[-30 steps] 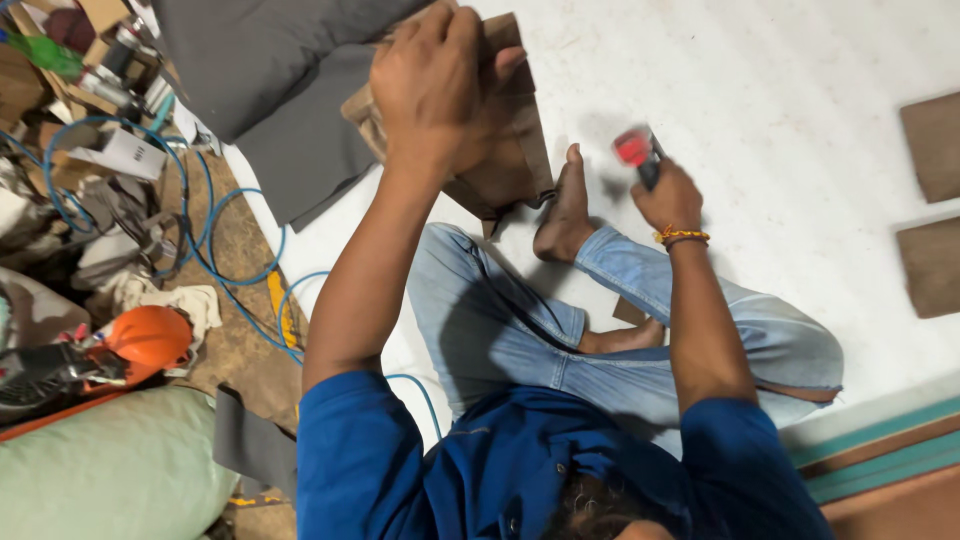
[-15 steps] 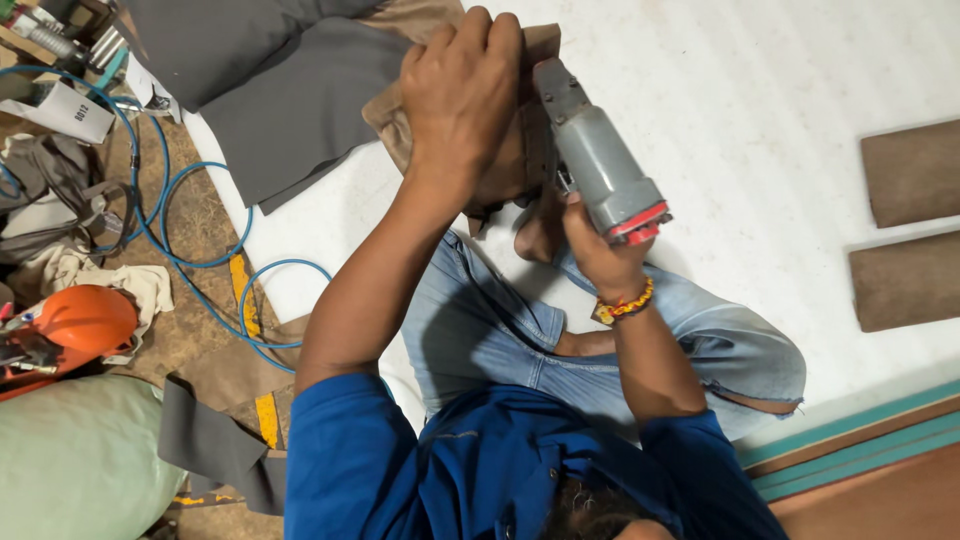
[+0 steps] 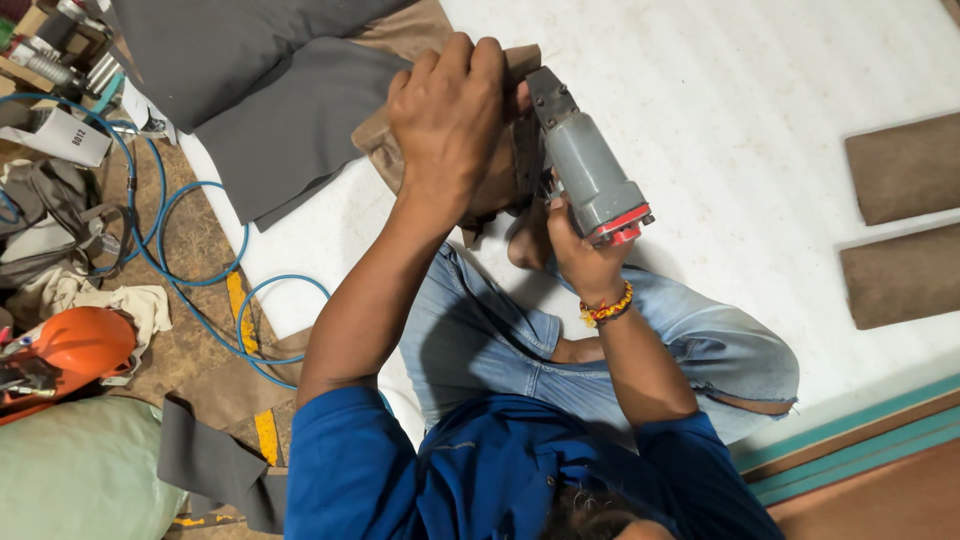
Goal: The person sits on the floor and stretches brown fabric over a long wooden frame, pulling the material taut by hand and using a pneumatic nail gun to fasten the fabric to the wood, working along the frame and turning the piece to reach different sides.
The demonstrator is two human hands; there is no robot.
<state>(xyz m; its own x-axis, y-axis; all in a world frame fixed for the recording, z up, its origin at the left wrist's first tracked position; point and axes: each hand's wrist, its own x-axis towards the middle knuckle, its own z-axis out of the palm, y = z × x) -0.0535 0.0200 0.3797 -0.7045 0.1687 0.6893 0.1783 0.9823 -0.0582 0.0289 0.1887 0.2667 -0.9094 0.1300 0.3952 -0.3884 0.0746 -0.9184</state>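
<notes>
Head view: left hand (image 3: 450, 115) is clamped over a brown fabric-covered piece (image 3: 420, 150), held up above the white floor (image 3: 760, 90). Right hand (image 3: 580, 255) is wrapped tight around a grey staple gun (image 3: 585, 170) (red-tipped), nose touching that piece's right edge.

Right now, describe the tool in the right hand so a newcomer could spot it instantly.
Start at the big white sheet spread over the floor; near its middle the left hand presses down a brown fabric-covered piece. Just right of it, the right hand grips a grey power tool, nose against that piece. It is the only hard grey thing there, with a red end cap; the neighbouring greys are soft fabric.
</notes>
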